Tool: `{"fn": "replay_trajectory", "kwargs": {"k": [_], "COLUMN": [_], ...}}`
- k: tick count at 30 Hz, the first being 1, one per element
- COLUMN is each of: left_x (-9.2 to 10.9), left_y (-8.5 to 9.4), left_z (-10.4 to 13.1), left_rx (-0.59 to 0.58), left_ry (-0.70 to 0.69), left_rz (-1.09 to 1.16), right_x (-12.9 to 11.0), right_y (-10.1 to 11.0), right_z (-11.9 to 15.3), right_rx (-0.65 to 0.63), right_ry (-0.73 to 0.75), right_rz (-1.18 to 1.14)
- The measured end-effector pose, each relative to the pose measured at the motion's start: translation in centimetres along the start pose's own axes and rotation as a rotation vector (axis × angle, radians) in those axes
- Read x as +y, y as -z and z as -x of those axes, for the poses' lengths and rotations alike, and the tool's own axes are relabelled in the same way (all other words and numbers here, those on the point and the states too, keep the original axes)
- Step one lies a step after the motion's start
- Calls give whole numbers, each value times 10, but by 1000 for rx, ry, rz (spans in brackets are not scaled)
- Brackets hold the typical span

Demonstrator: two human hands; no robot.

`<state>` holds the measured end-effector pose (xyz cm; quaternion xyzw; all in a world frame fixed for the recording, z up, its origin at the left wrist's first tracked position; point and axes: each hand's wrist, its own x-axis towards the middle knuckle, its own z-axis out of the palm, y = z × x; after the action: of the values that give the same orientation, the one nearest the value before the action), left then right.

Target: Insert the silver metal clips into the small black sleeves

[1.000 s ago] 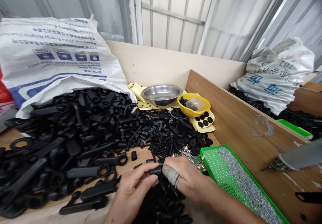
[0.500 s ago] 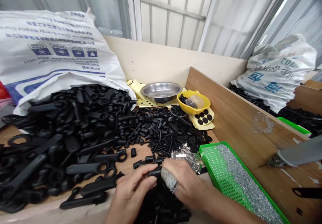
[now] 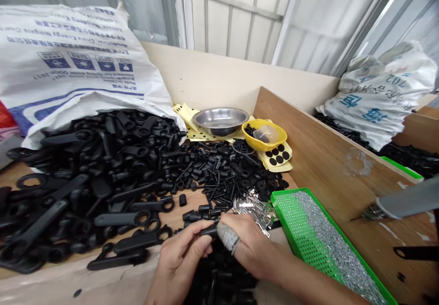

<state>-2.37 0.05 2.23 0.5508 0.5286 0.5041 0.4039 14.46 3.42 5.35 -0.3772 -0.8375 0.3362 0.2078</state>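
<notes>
Between thumb and fingers, my left hand pinches one end of a black cylindrical plastic part. Against its other end my right hand is closed, a grey wrapping around one finger; its fingertips are mostly hidden. Just beyond my hands lie short black sleeves and a small heap of shiny metal clips. Below them, more black parts are piled, partly covered by my hands. To the left, black plastic handles with ring ends are heaped on the wooden table.
A white woven sack spills handles at left. Behind stand a steel bowl and a yellow basket. On the right are a green tray of small metal pieces, a wooden divider and a grey power screwdriver.
The camera view has shifted slightly, moving the scene up a little. Both hands keep their closed grip on the black part, with only small finger movement.
</notes>
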Motion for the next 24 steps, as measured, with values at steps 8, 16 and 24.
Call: {"fn": "replay_trajectory", "kwargs": {"k": [8,16,24], "left_x": [-18,-43,-32], "left_y": [19,22,34], "left_z": [-9,-1,-7], "left_rx": [-74,-148,-212], "left_ry": [-269,-315,-220], "left_rz": [-360,-596,-603], "right_x": [2,50,57], "right_y": [12,42,25], "right_z": [-8,-9,-11], "right_rx": [-149,-106,-228], "right_ry": [-74,-75,36], "right_rz": [65,549,770]}}
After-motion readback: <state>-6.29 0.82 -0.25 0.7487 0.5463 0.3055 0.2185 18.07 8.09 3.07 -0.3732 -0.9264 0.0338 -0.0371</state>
